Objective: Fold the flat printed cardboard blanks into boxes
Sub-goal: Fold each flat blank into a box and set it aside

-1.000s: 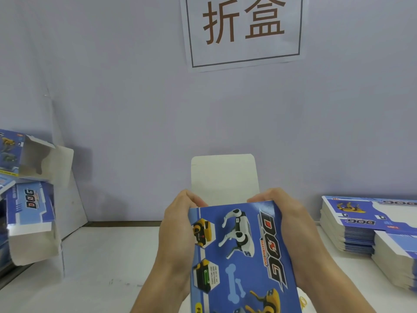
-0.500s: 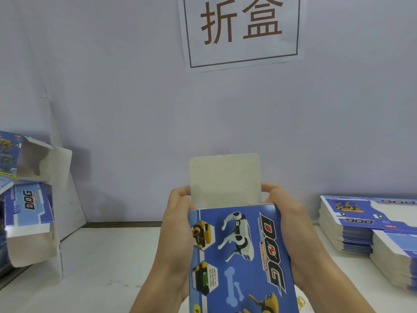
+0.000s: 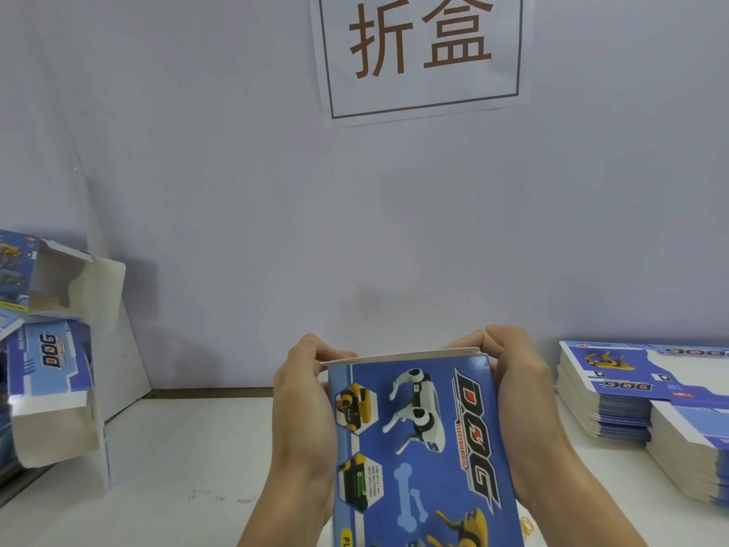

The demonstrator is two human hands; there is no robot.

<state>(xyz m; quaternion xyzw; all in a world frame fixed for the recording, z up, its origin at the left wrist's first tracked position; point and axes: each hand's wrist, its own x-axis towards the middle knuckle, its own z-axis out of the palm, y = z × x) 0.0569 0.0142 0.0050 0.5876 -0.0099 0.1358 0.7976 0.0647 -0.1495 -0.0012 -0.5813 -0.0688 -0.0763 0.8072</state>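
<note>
A blue printed "DOG" box [image 3: 422, 440] is held upright in front of me, its printed face toward the camera. My left hand [image 3: 303, 404] grips its left side with fingers curled over the top corner. My right hand [image 3: 516, 384] grips the right side, fingers curled over the far top edge. The white top flap [image 3: 402, 355] is folded down nearly flat across the box's top; only its thin edge shows.
A stack of flat printed blanks [image 3: 627, 392] lies at the right, with a second stack [image 3: 694, 448] nearer. Folded open boxes [image 3: 51, 392] are piled at the left against the wall. The white tabletop [image 3: 177, 467] lies below; a paper sign [image 3: 422, 53] hangs on the wall.
The white top flap, standing upright before, has been folded down over the box's top. Both hands' fingers moved up over the top edge.
</note>
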